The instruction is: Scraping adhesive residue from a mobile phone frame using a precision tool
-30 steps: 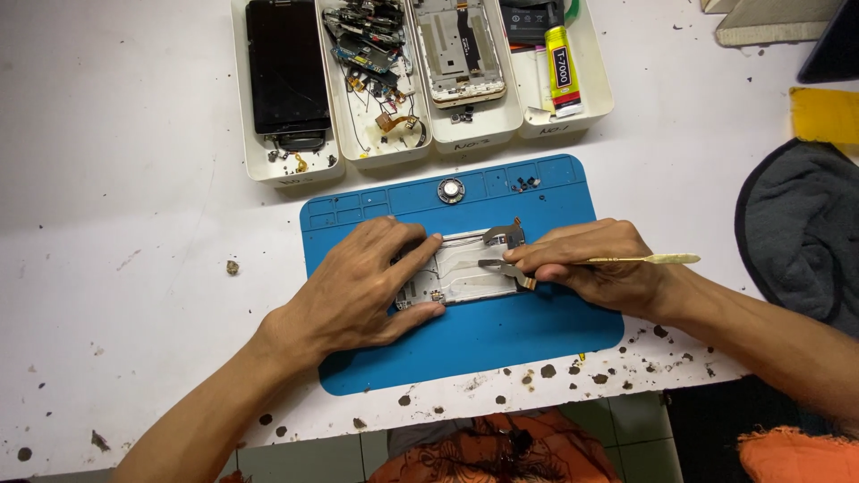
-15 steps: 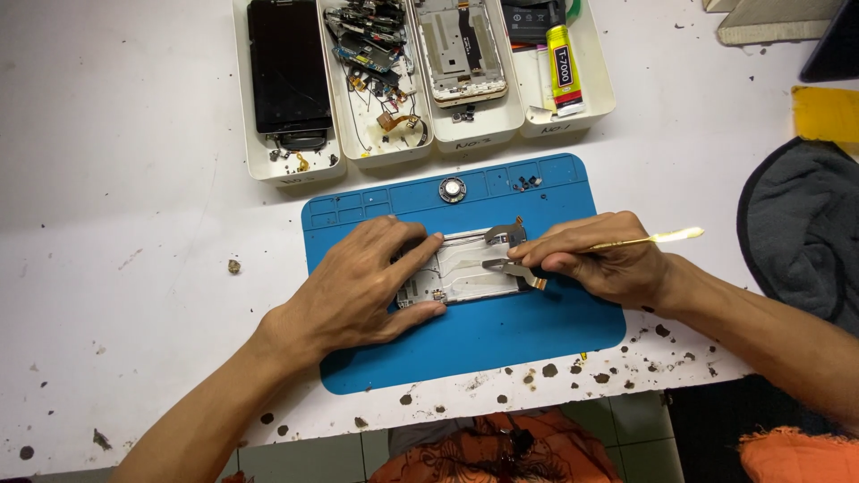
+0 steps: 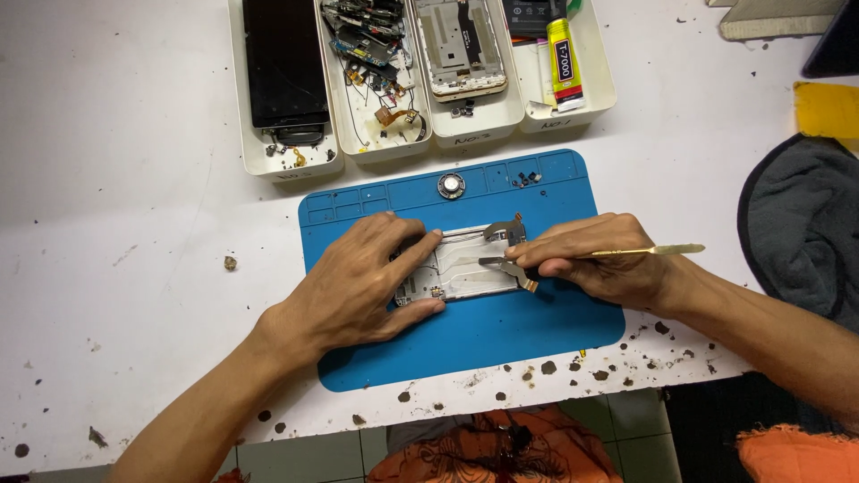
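— What are the two hands doing?

— The left hand (image 3: 358, 286) presses flat on a phone frame (image 3: 465, 273) that lies on a blue mat (image 3: 501, 331). The right hand (image 3: 595, 264) pinches a thin metal tool (image 3: 626, 253), and its tip touches the frame.

— What sits far from them?

— Four white trays (image 3: 376, 148) stand in a row. One holds a dark screen (image 3: 284, 63), one holds a yellow glue tube (image 3: 563, 63).

A work mat (image 3: 501, 331) is laid on the desk (image 3: 134, 224), and a phone frame (image 3: 465, 273) is set at its middle, between the left hand (image 3: 358, 286) and the right hand (image 3: 599, 259), with a thin metal tool (image 3: 644, 251) held over its right end. Four trays (image 3: 474, 134) are lined up behind the mat, and a round part (image 3: 451, 186) is placed on the mat's far edge. A cloth (image 3: 796, 233) is spread to the right of the mat.
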